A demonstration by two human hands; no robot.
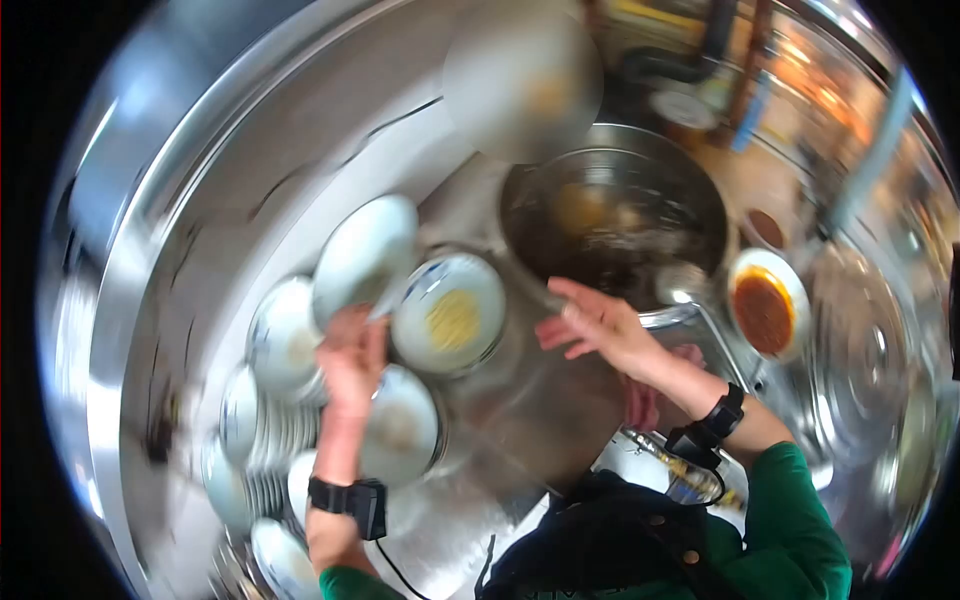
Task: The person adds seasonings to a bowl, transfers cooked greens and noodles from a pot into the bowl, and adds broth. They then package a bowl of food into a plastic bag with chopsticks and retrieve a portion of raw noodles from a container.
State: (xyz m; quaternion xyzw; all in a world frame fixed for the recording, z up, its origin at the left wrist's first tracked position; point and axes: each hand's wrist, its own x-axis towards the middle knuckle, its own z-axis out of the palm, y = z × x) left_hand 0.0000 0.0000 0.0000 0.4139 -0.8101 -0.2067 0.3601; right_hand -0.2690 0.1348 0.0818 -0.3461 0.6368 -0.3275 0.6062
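My left hand (350,360) is closed at the lower rim of a tilted white bowl (360,245), with the thumb side toward the middle. Right beside it stands a white bowl with blue marks (408,325), and pale yellow chopped bits (454,320) lie in its bottom. Another white bowl (400,425) is below, partly behind my left forearm. My right hand (600,330) hangs with fingers spread, holding nothing, near the front rim of a large metal pot (520,235) of dark liquid.
Stacked white bowls (270,430) line the left side. A bowl of red-brown sauce (765,310) stands to the right of the pot, near a ladle (680,285). A blurred round pale thing (500,80) is at the top. The steel counter (510,410) lies between my arms.
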